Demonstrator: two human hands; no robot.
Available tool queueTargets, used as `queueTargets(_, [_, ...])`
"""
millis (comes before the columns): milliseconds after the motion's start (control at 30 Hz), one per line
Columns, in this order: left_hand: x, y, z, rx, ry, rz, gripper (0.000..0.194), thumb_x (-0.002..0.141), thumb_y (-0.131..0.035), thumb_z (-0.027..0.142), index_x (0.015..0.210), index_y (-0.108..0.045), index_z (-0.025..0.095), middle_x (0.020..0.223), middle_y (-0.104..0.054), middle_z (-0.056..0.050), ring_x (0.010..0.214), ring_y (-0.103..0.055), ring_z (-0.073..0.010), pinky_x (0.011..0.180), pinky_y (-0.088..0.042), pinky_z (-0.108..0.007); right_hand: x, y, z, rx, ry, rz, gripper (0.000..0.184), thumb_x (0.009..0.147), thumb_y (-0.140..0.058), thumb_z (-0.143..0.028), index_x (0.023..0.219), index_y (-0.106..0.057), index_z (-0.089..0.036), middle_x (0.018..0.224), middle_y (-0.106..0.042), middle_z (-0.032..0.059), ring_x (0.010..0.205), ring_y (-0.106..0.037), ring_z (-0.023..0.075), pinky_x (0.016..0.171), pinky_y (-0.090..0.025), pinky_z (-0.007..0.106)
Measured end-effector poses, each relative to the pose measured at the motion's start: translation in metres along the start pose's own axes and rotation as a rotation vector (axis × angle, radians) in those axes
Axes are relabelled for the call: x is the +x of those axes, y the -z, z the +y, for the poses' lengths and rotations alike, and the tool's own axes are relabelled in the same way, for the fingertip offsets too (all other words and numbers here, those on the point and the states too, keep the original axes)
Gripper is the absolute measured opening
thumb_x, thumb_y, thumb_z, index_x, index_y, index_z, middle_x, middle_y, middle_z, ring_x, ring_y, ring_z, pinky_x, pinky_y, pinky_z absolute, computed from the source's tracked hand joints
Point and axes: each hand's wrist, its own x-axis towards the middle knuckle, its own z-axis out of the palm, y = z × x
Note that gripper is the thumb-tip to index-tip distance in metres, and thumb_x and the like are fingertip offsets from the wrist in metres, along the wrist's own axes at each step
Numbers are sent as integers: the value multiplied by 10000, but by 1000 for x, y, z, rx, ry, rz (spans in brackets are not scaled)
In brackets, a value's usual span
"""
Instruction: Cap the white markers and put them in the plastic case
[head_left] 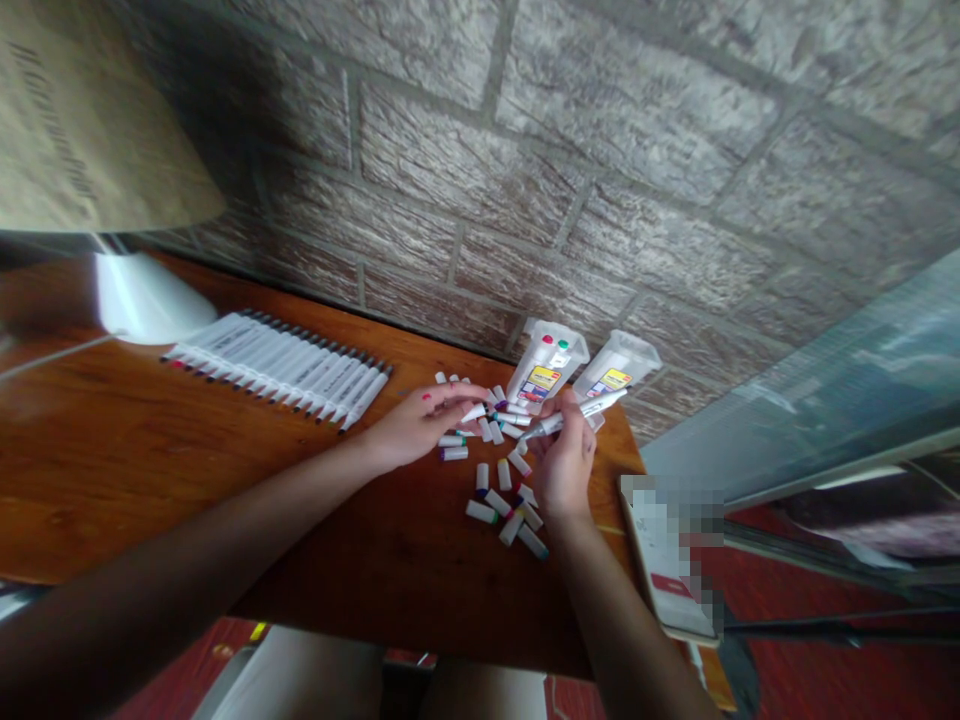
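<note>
My right hand is closed around a white marker, which lies slanted across its fingers with one end toward the pile of caps. My left hand reaches over the left side of that pile. Its fingers and thumb are drawn together on a small white marker cap. Loose white marker caps with coloured ends lie scattered between and below both hands. Behind them stand two clear plastic marker cases with yellow labels; red and green ends show in the left case.
A row of white markers lies side by side at the left. Beyond it stands a lamp with a printed shade. A brick wall borders the wooden table at the back. A tablet-like white object lies at the right edge.
</note>
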Motion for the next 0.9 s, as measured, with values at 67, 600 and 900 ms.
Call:
queueTargets(67, [0,0,1,-156,49,-13,386,861,-718,400,1176,-698,178,1288,-671,-93,1123,-675,-249,1010,-539,-436,0,0,0,-3,1,5,457,840,-603,-602,656,-525,-191,603,-520,-38,505,-417,89,461,-279,218])
queueTargets(600, [1,3,5,-542,265,16,361,705,-873,209,1028,-729,139,1061,-770,-90,1024,-741,-258,1076,-484,-438,1,0,1,-41,-5,-45,452,845,-620,-602,673,-561,-189,511,-408,-67,440,-294,75,435,-220,234])
queueTargets(900, [4,-1,9,-613,309,175,113,790,-796,129,834,-691,128,900,-778,-22,930,-752,-170,1058,-526,-377,-4,-1,3,-229,78,-211,385,862,-652,-545,772,-651,-171,574,-570,-27,538,-494,115,532,-377,250])
